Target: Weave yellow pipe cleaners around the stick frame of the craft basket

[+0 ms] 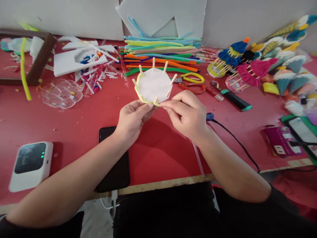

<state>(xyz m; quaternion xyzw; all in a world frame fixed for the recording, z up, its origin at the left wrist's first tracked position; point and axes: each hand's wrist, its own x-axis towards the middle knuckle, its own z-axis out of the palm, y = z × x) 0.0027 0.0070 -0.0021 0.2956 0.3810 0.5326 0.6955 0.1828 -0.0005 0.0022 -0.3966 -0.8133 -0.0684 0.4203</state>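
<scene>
A white foam disc (152, 84) with several short wooden sticks standing around its rim is held up above the red table. A yellow pipe cleaner (137, 88) runs along the disc's left and near edge, weaving about the sticks. My left hand (133, 117) grips the disc's near left edge, thumb on top and fingers beneath. With thumb and forefinger, my right hand (187, 114) pinches the pipe cleaner's end at the near right edge. The fingertips partly hide that end.
Colourful pipe cleaners (160, 49) lie behind the disc, with yellow-handled scissors (192, 78) beside them. A cutter knife (236, 99) and finished stick crafts (256, 74) are at right. A phone (115, 165), white device (31, 165) and clear tray (60, 93) are at left.
</scene>
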